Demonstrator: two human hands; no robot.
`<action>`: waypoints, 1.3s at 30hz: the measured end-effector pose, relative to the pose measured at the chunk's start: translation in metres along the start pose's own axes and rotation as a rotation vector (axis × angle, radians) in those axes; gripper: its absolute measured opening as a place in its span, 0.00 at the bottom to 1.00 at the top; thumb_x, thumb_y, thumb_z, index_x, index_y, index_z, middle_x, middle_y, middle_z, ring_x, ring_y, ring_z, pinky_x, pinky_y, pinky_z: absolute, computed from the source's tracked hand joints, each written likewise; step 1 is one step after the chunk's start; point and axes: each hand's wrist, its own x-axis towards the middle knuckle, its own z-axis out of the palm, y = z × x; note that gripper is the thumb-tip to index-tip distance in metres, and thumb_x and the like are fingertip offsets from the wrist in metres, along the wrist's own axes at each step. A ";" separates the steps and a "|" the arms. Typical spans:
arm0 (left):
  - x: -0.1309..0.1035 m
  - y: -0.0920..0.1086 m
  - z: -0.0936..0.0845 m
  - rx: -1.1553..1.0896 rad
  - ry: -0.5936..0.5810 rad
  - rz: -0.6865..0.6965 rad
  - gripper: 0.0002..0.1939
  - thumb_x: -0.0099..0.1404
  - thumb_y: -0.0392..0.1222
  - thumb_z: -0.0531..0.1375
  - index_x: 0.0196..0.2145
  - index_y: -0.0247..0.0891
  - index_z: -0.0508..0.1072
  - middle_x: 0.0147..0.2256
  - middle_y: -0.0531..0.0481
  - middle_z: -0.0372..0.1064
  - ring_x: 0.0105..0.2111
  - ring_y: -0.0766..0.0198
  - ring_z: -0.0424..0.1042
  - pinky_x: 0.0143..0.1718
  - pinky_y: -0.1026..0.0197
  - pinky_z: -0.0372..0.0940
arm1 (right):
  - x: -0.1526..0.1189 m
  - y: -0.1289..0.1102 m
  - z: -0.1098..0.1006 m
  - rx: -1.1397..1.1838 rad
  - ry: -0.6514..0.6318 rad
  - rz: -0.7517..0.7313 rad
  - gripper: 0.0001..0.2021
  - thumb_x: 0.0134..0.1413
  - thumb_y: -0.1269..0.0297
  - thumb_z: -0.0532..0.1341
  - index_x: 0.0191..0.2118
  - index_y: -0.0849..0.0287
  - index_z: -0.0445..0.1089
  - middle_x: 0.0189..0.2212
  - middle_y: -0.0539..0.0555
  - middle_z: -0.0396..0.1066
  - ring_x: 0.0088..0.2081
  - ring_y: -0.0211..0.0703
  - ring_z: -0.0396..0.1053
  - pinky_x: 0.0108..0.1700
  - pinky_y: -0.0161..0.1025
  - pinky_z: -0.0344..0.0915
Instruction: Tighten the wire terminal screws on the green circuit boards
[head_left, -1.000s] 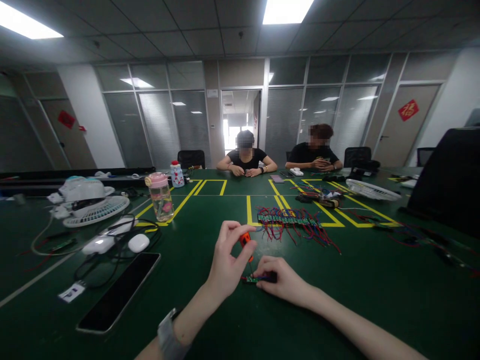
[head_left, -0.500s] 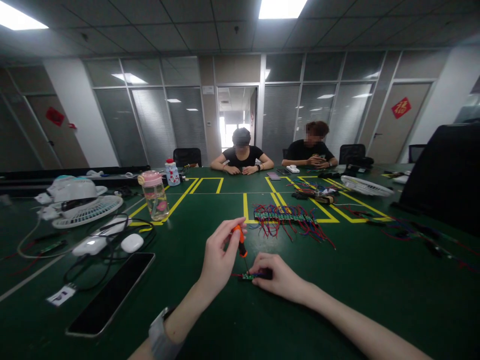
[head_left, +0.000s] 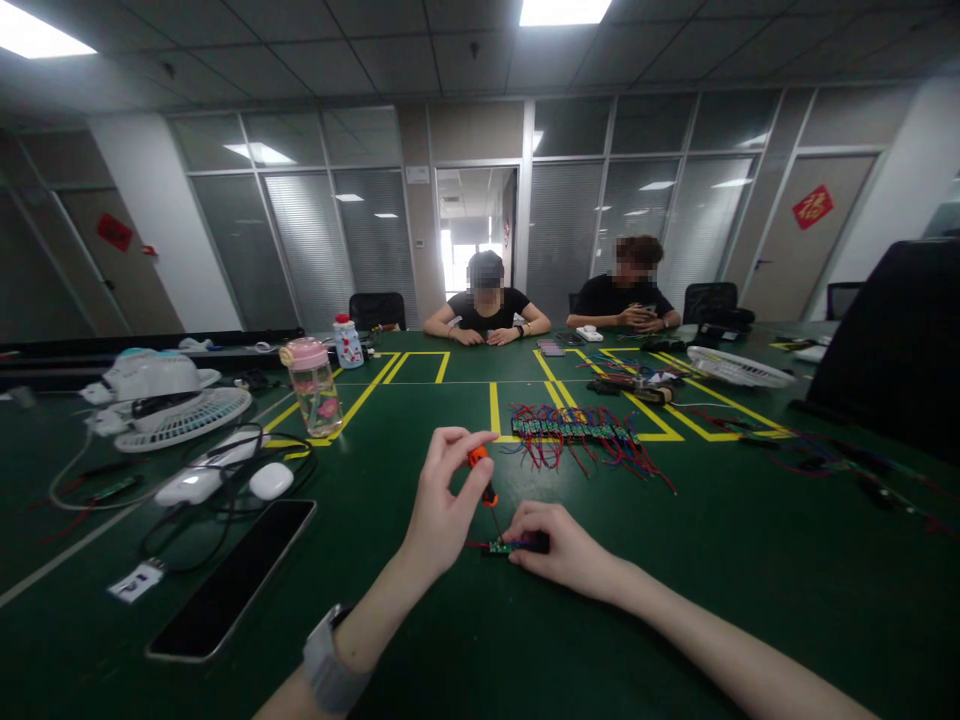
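Note:
My left hand (head_left: 450,495) grips an orange and black screwdriver (head_left: 490,495), its thumb and fingers closed round the handle. The thin shaft slants down, with its tip at a small green circuit board (head_left: 497,548) on the table. My right hand (head_left: 559,545) pinches the right end of that board, where dark wires run under the fingers. A red wire sticks out at the board's left end. Beyond my hands lies a row of similar green boards (head_left: 574,430) with red and blue wires.
On the green table (head_left: 420,640), a black phone (head_left: 236,580), a white charging case (head_left: 271,481), cables and a white fan (head_left: 184,420) lie left. A pink-lidded bottle (head_left: 313,390) stands behind them. Two people (head_left: 487,305) sit across. A dark monitor-like shape (head_left: 885,340) stands right.
The view has shifted slightly. My left hand's fingers have moved a little on the screwdriver handle, with the index finger now stretched over its top. My right hand stays on the board.

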 end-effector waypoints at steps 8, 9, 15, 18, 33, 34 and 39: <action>-0.002 0.000 0.002 0.032 -0.022 0.006 0.11 0.64 0.43 0.60 0.44 0.42 0.77 0.41 0.47 0.67 0.40 0.61 0.71 0.40 0.61 0.70 | -0.001 -0.001 0.001 -0.002 0.004 0.003 0.11 0.46 0.81 0.65 0.35 0.61 0.78 0.33 0.51 0.71 0.33 0.39 0.69 0.35 0.33 0.63; -0.002 0.001 0.002 0.032 -0.020 0.007 0.11 0.66 0.43 0.59 0.45 0.42 0.77 0.43 0.46 0.66 0.41 0.61 0.71 0.41 0.60 0.69 | -0.001 -0.001 0.001 -0.004 0.006 0.007 0.11 0.46 0.81 0.65 0.35 0.61 0.78 0.33 0.51 0.71 0.33 0.39 0.69 0.36 0.33 0.64; -0.002 0.001 0.002 -0.053 -0.055 -0.012 0.14 0.69 0.43 0.54 0.49 0.40 0.74 0.41 0.46 0.69 0.38 0.62 0.72 0.39 0.61 0.70 | -0.002 -0.003 0.001 0.001 -0.008 0.021 0.12 0.46 0.80 0.65 0.36 0.59 0.78 0.33 0.51 0.71 0.33 0.39 0.68 0.35 0.33 0.64; -0.002 0.003 0.002 0.031 -0.032 0.006 0.12 0.67 0.43 0.57 0.46 0.42 0.76 0.42 0.46 0.66 0.41 0.61 0.71 0.41 0.61 0.69 | -0.002 -0.004 0.001 0.004 -0.003 0.028 0.10 0.47 0.79 0.65 0.35 0.59 0.78 0.33 0.51 0.71 0.33 0.39 0.68 0.35 0.33 0.64; -0.005 0.009 0.003 -0.116 -0.092 -0.005 0.15 0.71 0.41 0.51 0.50 0.41 0.74 0.45 0.44 0.70 0.43 0.60 0.72 0.43 0.59 0.69 | -0.002 -0.002 0.003 0.023 0.006 0.048 0.07 0.47 0.77 0.64 0.33 0.60 0.78 0.33 0.52 0.71 0.33 0.41 0.69 0.36 0.34 0.63; -0.005 0.009 0.003 -0.122 -0.101 -0.006 0.14 0.70 0.42 0.53 0.48 0.41 0.75 0.43 0.45 0.71 0.41 0.60 0.73 0.41 0.59 0.69 | -0.002 -0.003 0.003 0.023 0.005 0.047 0.07 0.47 0.76 0.64 0.33 0.60 0.78 0.32 0.52 0.71 0.34 0.41 0.69 0.36 0.34 0.63; -0.005 0.008 0.002 0.007 -0.026 0.015 0.10 0.67 0.42 0.57 0.41 0.41 0.78 0.41 0.46 0.68 0.41 0.60 0.71 0.43 0.60 0.68 | -0.001 -0.004 0.003 0.020 0.009 0.054 0.07 0.46 0.76 0.64 0.32 0.60 0.77 0.32 0.52 0.71 0.33 0.41 0.69 0.36 0.34 0.64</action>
